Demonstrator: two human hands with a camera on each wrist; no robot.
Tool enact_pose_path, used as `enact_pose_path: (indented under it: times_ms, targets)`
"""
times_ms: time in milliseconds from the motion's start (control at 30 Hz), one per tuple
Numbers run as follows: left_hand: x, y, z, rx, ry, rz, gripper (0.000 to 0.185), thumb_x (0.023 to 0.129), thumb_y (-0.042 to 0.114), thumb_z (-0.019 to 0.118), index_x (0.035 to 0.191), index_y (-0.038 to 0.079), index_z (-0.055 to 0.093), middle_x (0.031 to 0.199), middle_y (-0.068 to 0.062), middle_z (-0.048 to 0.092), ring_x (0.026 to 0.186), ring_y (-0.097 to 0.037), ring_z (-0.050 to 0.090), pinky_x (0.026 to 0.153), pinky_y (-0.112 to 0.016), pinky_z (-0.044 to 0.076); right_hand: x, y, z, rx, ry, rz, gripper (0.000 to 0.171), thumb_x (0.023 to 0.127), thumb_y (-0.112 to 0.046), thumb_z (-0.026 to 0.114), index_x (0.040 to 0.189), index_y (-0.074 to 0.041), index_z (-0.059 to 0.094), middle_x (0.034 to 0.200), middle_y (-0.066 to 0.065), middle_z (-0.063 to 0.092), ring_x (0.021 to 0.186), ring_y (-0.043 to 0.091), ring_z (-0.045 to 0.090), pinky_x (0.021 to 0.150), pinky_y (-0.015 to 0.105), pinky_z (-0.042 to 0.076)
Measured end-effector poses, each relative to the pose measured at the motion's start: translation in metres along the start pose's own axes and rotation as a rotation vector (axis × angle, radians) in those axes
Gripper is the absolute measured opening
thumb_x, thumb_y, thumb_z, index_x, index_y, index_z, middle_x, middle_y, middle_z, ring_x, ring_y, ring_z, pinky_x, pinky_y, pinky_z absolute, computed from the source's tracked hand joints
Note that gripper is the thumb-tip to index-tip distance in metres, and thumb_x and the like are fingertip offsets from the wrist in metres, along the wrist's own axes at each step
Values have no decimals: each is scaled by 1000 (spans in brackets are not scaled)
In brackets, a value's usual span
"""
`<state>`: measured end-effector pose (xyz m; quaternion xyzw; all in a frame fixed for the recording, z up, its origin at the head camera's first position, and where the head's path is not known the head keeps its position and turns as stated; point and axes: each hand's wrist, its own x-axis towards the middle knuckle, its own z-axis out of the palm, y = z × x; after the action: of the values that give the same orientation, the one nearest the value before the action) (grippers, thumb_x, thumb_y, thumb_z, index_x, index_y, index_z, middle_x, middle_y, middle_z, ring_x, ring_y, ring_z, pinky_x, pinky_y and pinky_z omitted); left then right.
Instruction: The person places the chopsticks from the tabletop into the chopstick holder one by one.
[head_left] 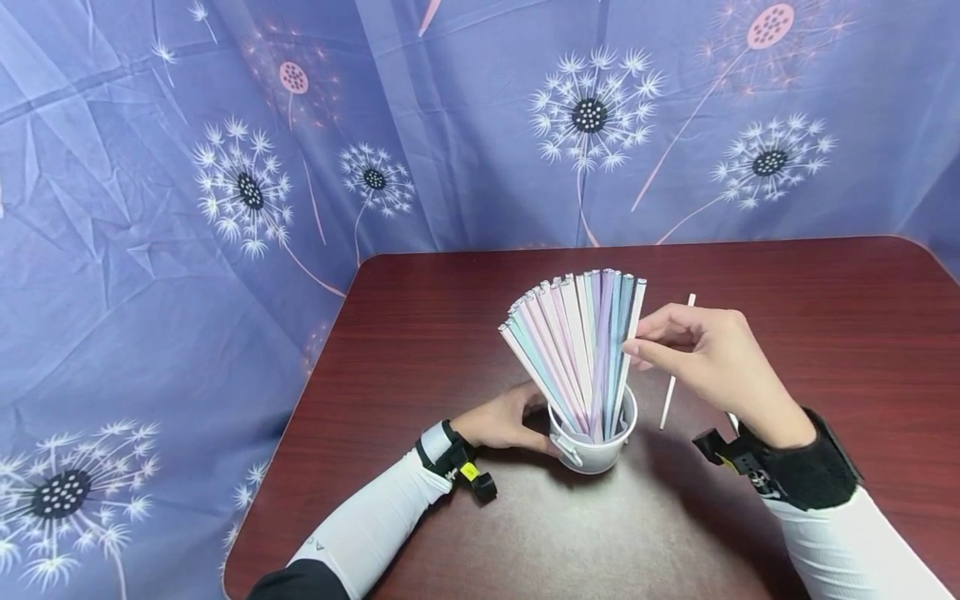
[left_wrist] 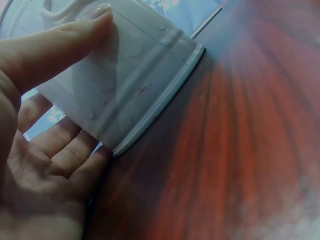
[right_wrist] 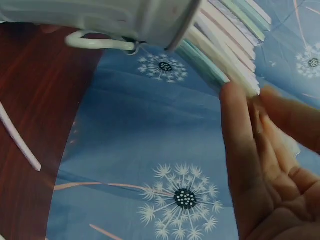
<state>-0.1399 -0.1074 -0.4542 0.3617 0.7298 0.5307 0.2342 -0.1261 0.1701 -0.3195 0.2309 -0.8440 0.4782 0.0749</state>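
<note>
A small white bucket (head_left: 588, 454) stands upright on the table, holding a fanned bundle of long, thin pastel straws (head_left: 573, 350) in pink, white, purple and blue. My left hand (head_left: 506, 421) grips its left side. In the left wrist view, the thumb lies across the bucket wall (left_wrist: 135, 80) and the other fingers reach behind and under it. At the bundle's right edge, my right hand (head_left: 701, 350) pinches a white straw (head_left: 637, 304) between thumb and fingers. That straw's lower end is inside the bucket. The right wrist view shows the fingertips (right_wrist: 235, 100) against the straw ends.
A loose white straw (head_left: 667, 400) lies on the dark red table (head_left: 862, 350) right of the bucket. Part of another white piece (head_left: 732, 422) shows beside the right wrist. A blue dandelion-print cloth (head_left: 480, 125) hangs behind the table and along its left side.
</note>
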Motion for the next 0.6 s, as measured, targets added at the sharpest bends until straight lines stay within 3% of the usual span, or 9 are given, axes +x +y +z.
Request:
enact_pose_path:
  times_ms: [200, 367, 600]
  targets:
    - [0, -1, 1, 8, -2, -1, 72, 75, 13, 84, 137, 12, 47, 133, 5, 58, 126, -7, 51, 112, -25, 37, 3, 9, 5, -135, 8, -44, 16, 76, -12, 84, 82, -20, 72, 73, -12, 70, 62, 2, 66, 58, 13, 54]
    - [1, -2, 2, 10, -8, 0, 71, 75, 13, 84, 136, 11, 47, 132, 5, 59, 125, -7, 52, 112, -25, 38, 2, 14, -2, -255, 14, -78, 19, 73, -10, 85, 84, -18, 72, 74, -11, 71, 67, 0, 65, 62, 10, 51]
    - [0, -2, 1, 26, 2, -17, 73, 75, 16, 84, 137, 14, 46, 131, 7, 59, 125, -6, 52, 112, -25, 37, 5, 23, -20, -348, 29, 37, 17, 75, -11, 82, 87, -18, 72, 74, -8, 71, 66, 2, 67, 58, 7, 44]
